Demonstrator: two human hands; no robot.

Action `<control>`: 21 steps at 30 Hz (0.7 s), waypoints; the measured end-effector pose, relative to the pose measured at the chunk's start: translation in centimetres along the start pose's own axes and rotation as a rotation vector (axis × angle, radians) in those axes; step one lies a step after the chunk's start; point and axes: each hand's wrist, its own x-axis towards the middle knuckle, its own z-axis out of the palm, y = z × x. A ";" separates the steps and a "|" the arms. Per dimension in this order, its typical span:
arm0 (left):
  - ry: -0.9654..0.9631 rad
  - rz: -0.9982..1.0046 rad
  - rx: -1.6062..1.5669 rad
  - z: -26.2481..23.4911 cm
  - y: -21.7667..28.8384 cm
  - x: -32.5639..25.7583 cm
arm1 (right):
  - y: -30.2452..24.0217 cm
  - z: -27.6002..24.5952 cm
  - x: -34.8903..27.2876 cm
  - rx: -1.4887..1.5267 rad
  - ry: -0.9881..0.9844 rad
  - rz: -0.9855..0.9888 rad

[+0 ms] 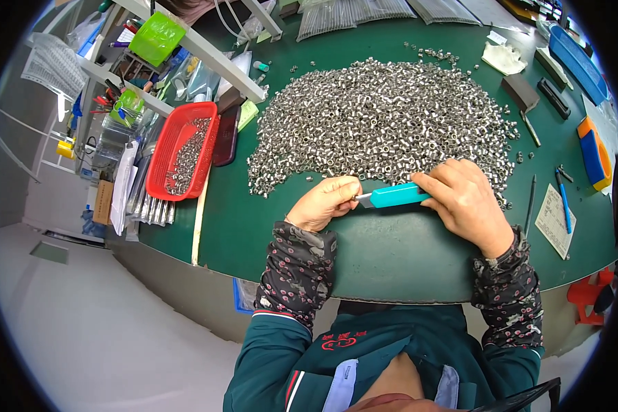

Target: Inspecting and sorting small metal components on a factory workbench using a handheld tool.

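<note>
At the bottom of the frame the person's teal jacket and patterned dark sleeves come up toward a green table (pixel 391 254). Just above, in the lower middle, the left hand (pixel 323 204) is curled with its fingertips pinched together on something small at the knife's tip; what it pinches is too small to tell. The right hand (pixel 467 199) is wrapped around a teal utility knife (pixel 397 196), which lies almost level across the centre of the frame, its short grey blade pointing left into the left hand's fingertips.

Directly beyond both hands, filling the upper middle, spreads a broad heap of small metal sleeves (pixel 384 117), its near edge touching the right hand's knuckles. To the left of the heap, in the left middle of the frame, a red plastic basket (pixel 159 154) holds more of the same parts. At the right edge lie a blue pen (pixel 564 199) beside a paper slip (pixel 555 221), and above them an orange and blue tool (pixel 594 152). Farther off, in the upper right, sits a blue tray (pixel 578 63); in the upper left, a bright green bag (pixel 156 37) rests on a shelf rack.
</note>
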 end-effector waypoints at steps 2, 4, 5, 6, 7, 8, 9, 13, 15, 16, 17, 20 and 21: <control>-0.009 -0.010 0.010 0.0 -0.1 0.0 | 0.1 0.1 0.1 -0.015 0.012 -0.022; -0.021 -0.021 0.020 0.0 -0.2 0.1 | 0.1 0.0 0.1 -0.032 0.024 -0.040; -0.037 -0.047 0.033 -0.1 -0.3 0.1 | 0.2 -0.1 0.2 -0.048 0.028 -0.053; -0.053 -0.068 0.048 0.0 -0.2 0.1 | 0.0 -0.3 0.2 -0.067 0.033 -0.068; -0.053 -0.068 0.048 0.1 -0.1 0.0 | -0.1 -0.5 0.3 -0.068 0.032 -0.068; -0.061 -0.072 0.052 0.2 0.0 -0.1 | -0.2 -0.7 0.4 -0.092 0.028 -0.078; -0.068 -0.079 0.056 0.2 0.0 -0.1 | -0.1 -0.7 0.4 -0.113 0.023 -0.086; -0.082 -0.121 0.089 0.3 0.0 0.0 | 0.2 -0.7 0.2 -0.151 -0.009 -0.108; -0.104 -0.131 0.118 0.2 -0.1 0.0 | 0.2 -0.8 0.2 -0.180 0.004 -0.128; -0.104 -0.134 0.117 0.3 -0.1 0.0 | 0.1 -0.7 0.3 -0.178 0.003 -0.126; -0.099 -0.132 0.131 0.5 0.0 -0.1 | 0.2 -0.7 0.3 -0.208 0.036 -0.149; -0.093 -0.143 0.163 1.1 0.3 0.1 | 0.1 -0.8 0.4 -0.262 0.073 -0.174; -0.083 -0.155 0.183 1.2 0.3 0.1 | 0.1 -0.8 0.4 -0.279 0.080 -0.183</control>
